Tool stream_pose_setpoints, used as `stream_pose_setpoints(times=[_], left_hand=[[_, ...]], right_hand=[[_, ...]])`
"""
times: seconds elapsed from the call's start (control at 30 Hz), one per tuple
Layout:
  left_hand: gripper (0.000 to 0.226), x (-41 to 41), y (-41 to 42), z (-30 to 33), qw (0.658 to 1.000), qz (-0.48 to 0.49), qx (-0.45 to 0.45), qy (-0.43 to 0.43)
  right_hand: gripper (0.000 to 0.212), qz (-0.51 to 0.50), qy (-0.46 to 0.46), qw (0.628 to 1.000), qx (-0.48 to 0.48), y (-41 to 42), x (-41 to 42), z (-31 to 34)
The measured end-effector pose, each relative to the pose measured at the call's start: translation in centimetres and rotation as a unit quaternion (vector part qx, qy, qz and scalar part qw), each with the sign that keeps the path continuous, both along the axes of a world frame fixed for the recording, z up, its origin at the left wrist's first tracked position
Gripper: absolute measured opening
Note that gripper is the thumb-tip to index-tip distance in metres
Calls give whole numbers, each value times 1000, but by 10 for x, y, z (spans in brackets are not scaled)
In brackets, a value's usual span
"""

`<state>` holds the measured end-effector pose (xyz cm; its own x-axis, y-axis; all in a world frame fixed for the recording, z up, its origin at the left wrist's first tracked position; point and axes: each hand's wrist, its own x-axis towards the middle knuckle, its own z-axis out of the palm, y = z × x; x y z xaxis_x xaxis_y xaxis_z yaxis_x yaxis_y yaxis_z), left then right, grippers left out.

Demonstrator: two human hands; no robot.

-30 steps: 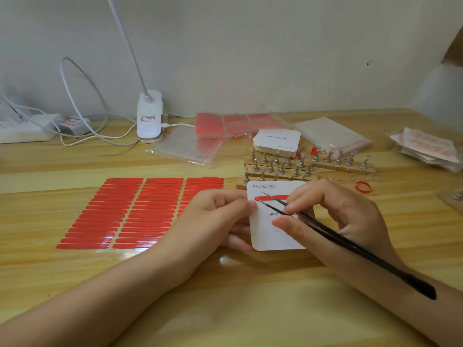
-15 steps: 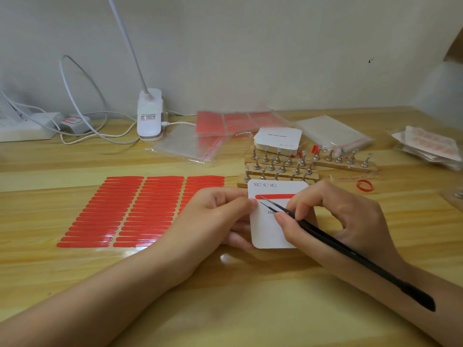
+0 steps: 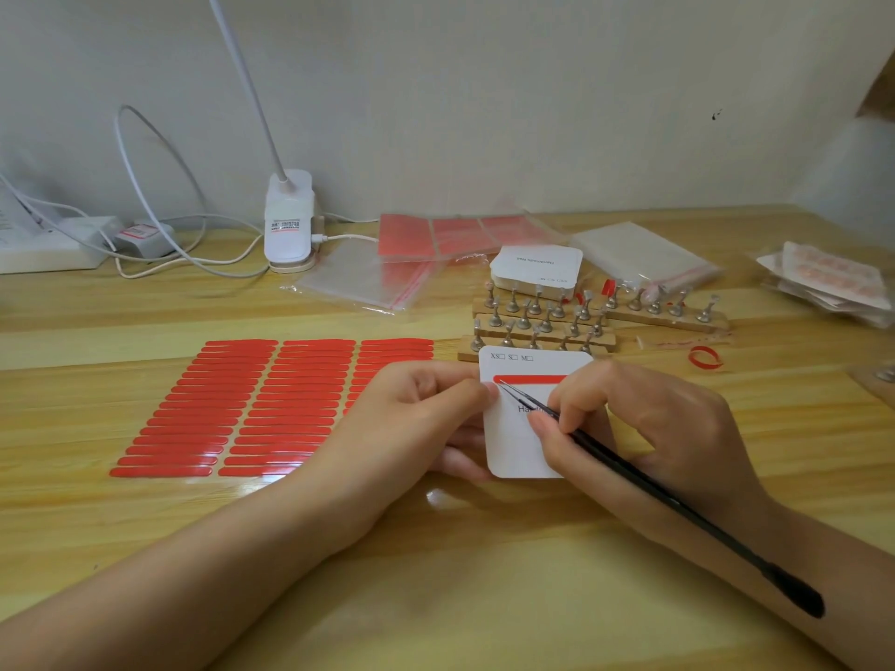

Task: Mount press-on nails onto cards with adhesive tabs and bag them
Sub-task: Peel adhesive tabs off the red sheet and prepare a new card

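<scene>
My left hand (image 3: 411,418) grips the left edge of a white card (image 3: 513,443) held just above the table. A red adhesive strip (image 3: 530,379) lies across the card's upper part. My right hand (image 3: 644,428) pinches black tweezers (image 3: 629,472), and their tips touch the strip's left end beside my left thumb. A sheet of several red adhesive strips (image 3: 271,404) lies to the left. Behind the card stand wooden racks of metal nail holders (image 3: 542,322), some with nails on them. A stack of blank cards (image 3: 535,268) sits behind the racks.
Clear zip bags (image 3: 368,278), a packet of bags (image 3: 644,259) and red sheets (image 3: 460,234) lie at the back. Bagged nail cards (image 3: 823,278) are at the far right. A peeled red backing curl (image 3: 704,356) lies right of the racks. A clip lamp (image 3: 289,220) and cables stand back left.
The tweezer tips slid left and down along the red strip to its left end. My right hand shifted slightly with them. The card and my left hand stayed nearly still.
</scene>
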<state>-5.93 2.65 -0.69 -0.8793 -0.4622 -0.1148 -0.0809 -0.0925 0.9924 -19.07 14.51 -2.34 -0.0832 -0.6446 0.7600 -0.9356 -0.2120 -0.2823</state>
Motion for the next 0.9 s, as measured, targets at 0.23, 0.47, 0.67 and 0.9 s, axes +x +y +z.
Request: stream_pose_setpoints(times=[0.23, 0.47, 0.67, 0.9], left_hand=[[28, 0, 0, -1, 1000, -1, -10, -5], [25, 0, -1, -2, 1000, -1, -12, -9], [25, 0, -1, -2, 1000, -15, -7, -4], [25, 0, -2, -3, 1000, -18, -4, -3]], right_hand=[[17, -6, -15, 1000, 8, 0, 1, -1], [13, 12, -170, 985, 40, 2, 5, 0], [13, 31, -238, 970, 48, 1, 6, 2], [11, 50, -260, 963, 56, 0, 4, 1]])
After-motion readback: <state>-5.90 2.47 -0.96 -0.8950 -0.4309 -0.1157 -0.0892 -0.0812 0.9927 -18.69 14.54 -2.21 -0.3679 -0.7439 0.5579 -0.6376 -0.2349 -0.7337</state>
